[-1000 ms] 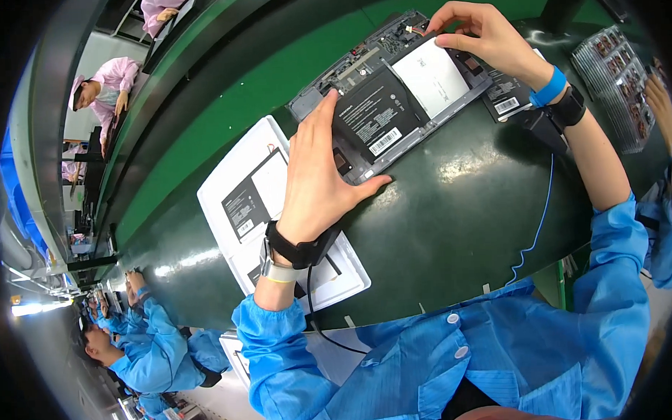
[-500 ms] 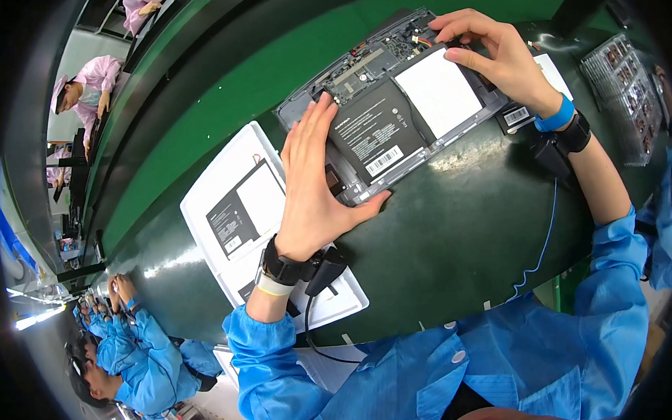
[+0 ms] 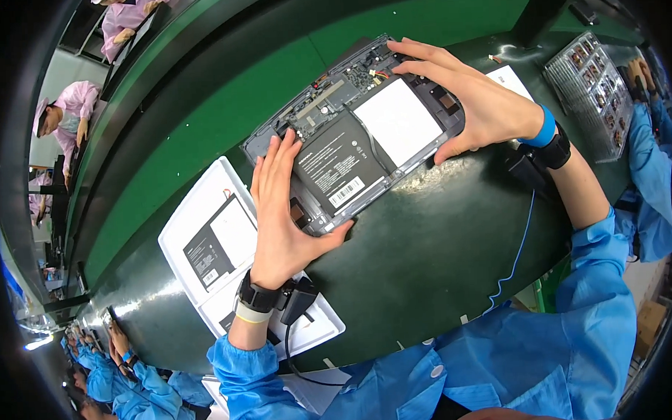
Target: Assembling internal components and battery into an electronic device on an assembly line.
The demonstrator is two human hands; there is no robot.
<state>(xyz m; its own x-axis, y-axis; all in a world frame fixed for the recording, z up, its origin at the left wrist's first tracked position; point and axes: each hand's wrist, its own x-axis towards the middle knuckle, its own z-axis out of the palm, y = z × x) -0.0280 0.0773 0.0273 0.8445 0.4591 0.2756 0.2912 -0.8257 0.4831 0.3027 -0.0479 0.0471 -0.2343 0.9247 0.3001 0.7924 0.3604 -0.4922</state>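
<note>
An opened electronic device chassis (image 3: 365,197), like a laptop base, lies tilted on the green bench, its inside facing up. Along its far side runs a circuit board (image 3: 332,97). A battery pack (image 3: 340,165), one half black with a label and one half white, fills the near part. My left hand (image 3: 279,238) clasps the left end, fingers at the far side and thumb on the near edge. Around the right end is my right hand (image 3: 488,105), fingers at the far corner by red and yellow wires (image 3: 380,74), thumb at the near edge.
Left of the chassis, a white foam tray (image 3: 176,249) holds another battery pack (image 3: 204,257). Clear stacked trays of small parts (image 3: 591,90) stand at the right, near a white sheet (image 3: 510,79). A blue cord (image 3: 517,257) hangs by my right arm. Co-workers sit to the left.
My right hand has shifted from the far right corner to span the right end, its thumb now at the near edge. My left hand keeps its hold. The view has shifted slightly.
</note>
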